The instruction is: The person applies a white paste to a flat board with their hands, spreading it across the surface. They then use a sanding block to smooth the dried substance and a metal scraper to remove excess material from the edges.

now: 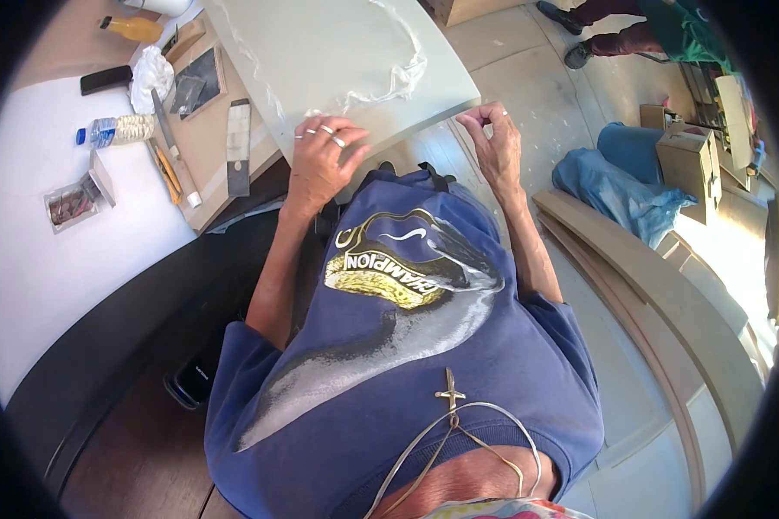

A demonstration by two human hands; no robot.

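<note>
My left hand (325,160), with rings on several fingers, is over the front edge of a pale grey-green board (320,52). Its fingers are loosely bent and its thumb stands apart, with nothing visible between them. At the board's right front corner, my right hand (496,143) has thumb and forefinger pinched together; whatever they may hold is too small to make out. Across the board's top runs a crumpled, whitish translucent strand (402,82), which looks like thin film or dried glue. One end of it comes near my left fingertips.
At left, a wooden surface holds a scraper-like flat tool (238,147), a yellow cutter (166,173) and crumpled white plastic (151,80). Beside it lie a plastic bottle (117,131) and a black phone (106,80). Blue plastic sheeting (619,186) and long boards (614,251) are at right; another person stands beyond.
</note>
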